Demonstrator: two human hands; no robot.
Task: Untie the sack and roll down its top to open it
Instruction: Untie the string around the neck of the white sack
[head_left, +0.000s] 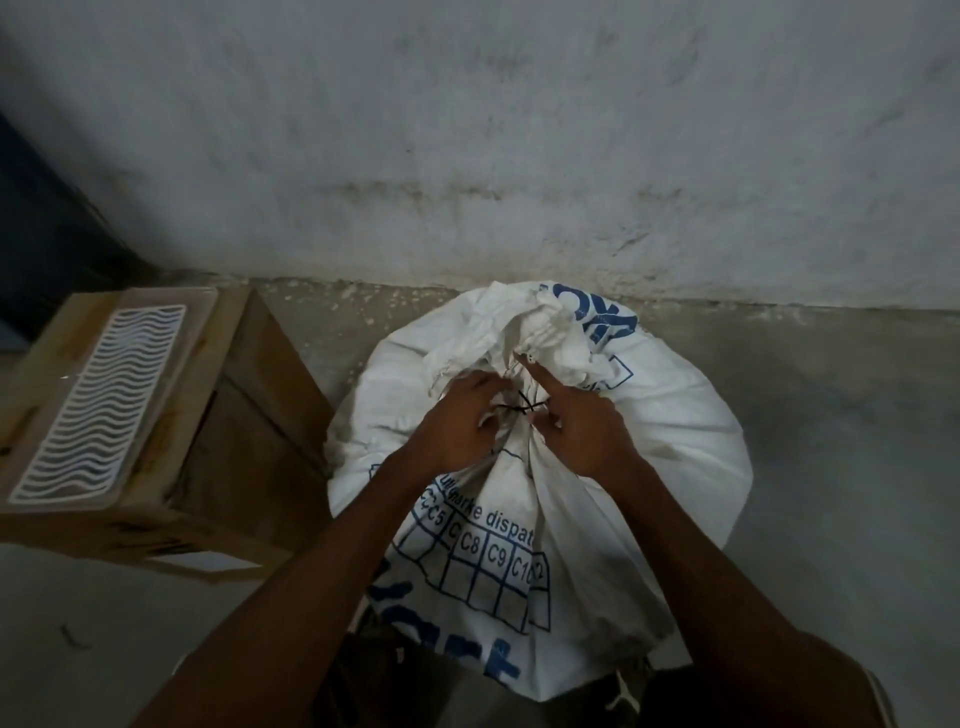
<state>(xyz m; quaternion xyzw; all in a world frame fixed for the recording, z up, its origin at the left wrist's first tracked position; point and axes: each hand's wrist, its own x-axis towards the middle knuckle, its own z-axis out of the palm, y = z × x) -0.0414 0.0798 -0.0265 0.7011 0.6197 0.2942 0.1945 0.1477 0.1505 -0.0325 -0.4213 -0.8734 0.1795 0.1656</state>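
Sack neck between both hands

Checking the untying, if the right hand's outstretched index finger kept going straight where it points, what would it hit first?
The right hand points up and left; its index fingertip already seems to touch the bunched neck of the white woven sack, above the dark tie. Depth is uncertain.

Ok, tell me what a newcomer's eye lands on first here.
The bulging white sack with blue print fills the centre, against the wall. At its gathered neck, the left hand and right hand work a dark tie. Left of it stands a cardboard box topped by a white wavy grille.
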